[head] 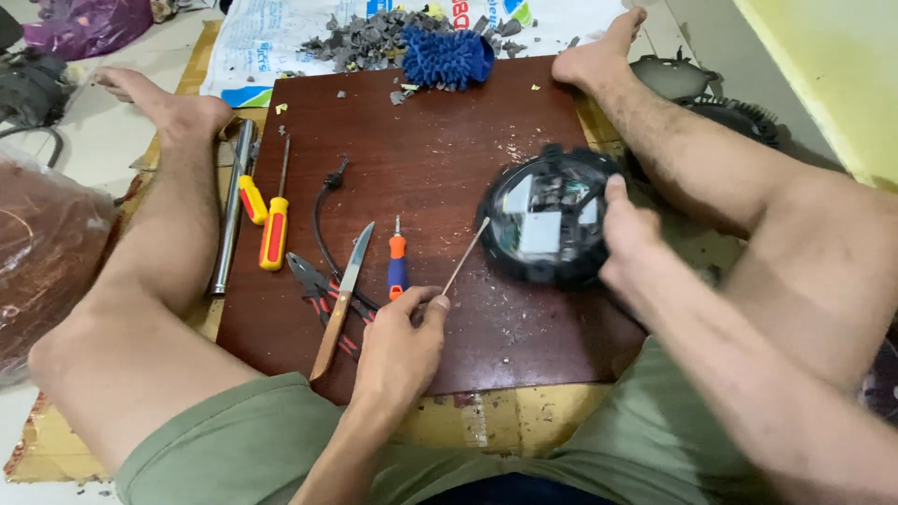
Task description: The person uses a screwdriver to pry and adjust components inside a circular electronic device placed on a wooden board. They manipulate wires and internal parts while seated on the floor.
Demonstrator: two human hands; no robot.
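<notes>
A: Position of hands, please.

B: My left hand sits at 6 o'clock on the dark wooden board, fingers pinched shut on a thin metal rod that slants up toward 1 o'clock. My right hand is at 3 o'clock, fingers closed round the rim of a round black casing, blurred, with grey and white parts inside.

A: Rod tip touching the casing?

B: Just beside its left edge; contact I cannot tell.

A: Neighbouring items?

B: Left of my left hand: small orange-and-blue screwdriver, knife lying over red-handled pliers, black cable. Farther toward 9 o'clock, two yellow-and-red screwdrivers, then a metal tube at the board's edge. At 12 o'clock, a blue mop head among grey scraps.
</notes>
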